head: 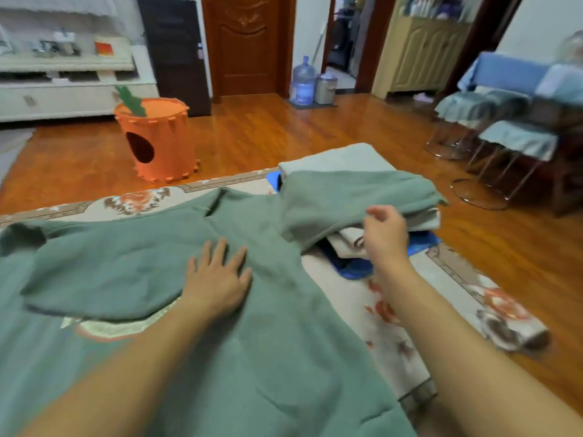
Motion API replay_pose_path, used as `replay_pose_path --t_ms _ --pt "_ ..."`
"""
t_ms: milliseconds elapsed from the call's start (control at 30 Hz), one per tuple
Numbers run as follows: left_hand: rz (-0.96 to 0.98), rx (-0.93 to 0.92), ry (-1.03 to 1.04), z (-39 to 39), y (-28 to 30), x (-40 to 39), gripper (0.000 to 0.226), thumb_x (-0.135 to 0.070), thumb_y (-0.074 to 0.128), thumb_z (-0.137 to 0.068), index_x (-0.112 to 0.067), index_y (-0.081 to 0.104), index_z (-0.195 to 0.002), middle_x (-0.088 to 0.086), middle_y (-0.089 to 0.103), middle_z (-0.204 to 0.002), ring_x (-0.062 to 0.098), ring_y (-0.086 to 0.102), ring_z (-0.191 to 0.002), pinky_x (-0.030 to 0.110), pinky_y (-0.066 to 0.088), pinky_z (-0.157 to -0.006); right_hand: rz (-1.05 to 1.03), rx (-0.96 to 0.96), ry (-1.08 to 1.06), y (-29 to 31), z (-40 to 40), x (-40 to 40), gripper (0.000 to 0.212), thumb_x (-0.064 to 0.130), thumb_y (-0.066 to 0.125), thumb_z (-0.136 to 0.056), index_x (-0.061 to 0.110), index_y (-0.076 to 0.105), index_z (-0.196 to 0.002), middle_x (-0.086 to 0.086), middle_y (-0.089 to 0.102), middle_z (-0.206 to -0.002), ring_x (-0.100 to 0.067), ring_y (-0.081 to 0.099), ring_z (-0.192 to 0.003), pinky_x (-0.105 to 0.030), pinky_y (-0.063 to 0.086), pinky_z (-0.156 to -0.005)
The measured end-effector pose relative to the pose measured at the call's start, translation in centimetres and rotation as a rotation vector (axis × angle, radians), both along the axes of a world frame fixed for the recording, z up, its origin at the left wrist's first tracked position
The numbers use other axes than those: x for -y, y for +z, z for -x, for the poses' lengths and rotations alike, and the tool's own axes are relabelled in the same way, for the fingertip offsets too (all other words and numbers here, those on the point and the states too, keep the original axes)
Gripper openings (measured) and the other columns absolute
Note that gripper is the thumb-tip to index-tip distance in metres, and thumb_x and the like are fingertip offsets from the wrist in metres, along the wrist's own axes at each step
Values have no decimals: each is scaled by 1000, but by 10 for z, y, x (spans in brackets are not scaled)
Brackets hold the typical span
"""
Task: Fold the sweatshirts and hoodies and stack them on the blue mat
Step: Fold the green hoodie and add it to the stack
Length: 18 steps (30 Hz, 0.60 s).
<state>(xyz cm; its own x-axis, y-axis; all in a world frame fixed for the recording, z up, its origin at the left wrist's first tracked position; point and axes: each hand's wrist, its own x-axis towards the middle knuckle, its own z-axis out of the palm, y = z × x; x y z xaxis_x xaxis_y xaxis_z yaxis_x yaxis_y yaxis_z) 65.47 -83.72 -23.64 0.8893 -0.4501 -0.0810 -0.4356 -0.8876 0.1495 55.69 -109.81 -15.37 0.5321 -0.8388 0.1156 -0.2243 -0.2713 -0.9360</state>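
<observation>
A green sweatshirt (277, 310) lies spread on the patterned rug, its left sleeve folded in across the chest. My left hand (217, 279) rests flat on the body with straight fingers. The right sleeve (347, 197) drapes over a stack of folded garments (334, 159) on the blue mat (353, 268). My right hand (385, 231) is at the sleeve's near edge, fingers curled, and appears to pinch that edge, which sits lifted above the stack. Most of the mat is hidden under the stack.
The patterned rug (394, 342) lies on a wooden floor, its right edge rolled up. An orange felt bin (157, 140) stands behind the rug on the left. Chairs with metal legs (492, 152) stand at the right. A water bottle (302, 80) stands by the door.
</observation>
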Motion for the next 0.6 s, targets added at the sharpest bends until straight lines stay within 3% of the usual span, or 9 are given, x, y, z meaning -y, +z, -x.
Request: replay_pose_path --t_ms 100,167,267,333,400,467,533,600 --pt "-48 42 37 8 -20 -4 62 -62 17 -100 -44 7 -159 -1 0 -170 28 -2 -156 53 0 -124 -182 -14 -131 -2 10 70 31 20 52 -77 16 67 -103 -3 62 -92 -28 60 -87 -37 48 -77" --pt "-37 70 40 7 -24 -5 62 -62 18 -100 -45 7 -159 -2 1 -170 27 -1 -156 52 -1 -124 -327 26 -146 -3 6 99 31 19 50 -79 10 64 -105 -4 57 -88 -23 56 -76 -35 51 -69" --pt "-46 94 46 5 -28 -5 64 -65 12 -98 -47 5 -158 -3 1 -170 25 -2 -156 51 0 -124 -596 134 -140 -3 -9 128 30 17 54 -97 11 56 -126 -4 58 -107 -16 60 -86 -28 57 -78" --pt "-40 95 51 5 -29 -6 70 -68 4 -91 -48 6 -158 -3 2 -170 25 -1 -156 50 -1 -124 -746 148 -128 -6 -18 139 38 29 59 -97 17 54 -132 0 61 -112 -12 60 -84 -24 51 -63" --pt "-32 95 57 4 -29 -6 77 -69 -2 -84 -48 6 -158 -4 3 -170 25 -1 -156 49 -1 -124 -793 138 -143 -9 -27 149 36 32 60 -96 21 59 -130 5 62 -96 -6 55 -72 -18 45 -49" --pt "-39 98 58 4 -29 -5 78 -70 -4 -83 -48 6 -158 -4 2 -170 24 -1 -156 49 -2 -124 -746 161 -205 -2 -31 154 32 23 61 -95 21 62 -127 7 58 -81 -4 51 -62 -11 41 -40" --pt "-45 103 55 5 -28 -6 78 -70 -4 -83 -48 5 -158 -4 2 -170 24 -2 -156 49 -2 -124 -743 253 -202 17 -33 150 30 12 60 -91 18 64 -120 4 61 -80 -6 57 -63 -16 45 -44" --pt "-49 78 53 5 -26 -6 73 -70 1 -88 -49 5 -157 -5 0 -170 23 -3 -156 49 -3 -124 -779 392 -116 43 -35 133 22 6 59 -86 15 65 -106 -2 66 -89 -13 65 -73 -26 54 -58"
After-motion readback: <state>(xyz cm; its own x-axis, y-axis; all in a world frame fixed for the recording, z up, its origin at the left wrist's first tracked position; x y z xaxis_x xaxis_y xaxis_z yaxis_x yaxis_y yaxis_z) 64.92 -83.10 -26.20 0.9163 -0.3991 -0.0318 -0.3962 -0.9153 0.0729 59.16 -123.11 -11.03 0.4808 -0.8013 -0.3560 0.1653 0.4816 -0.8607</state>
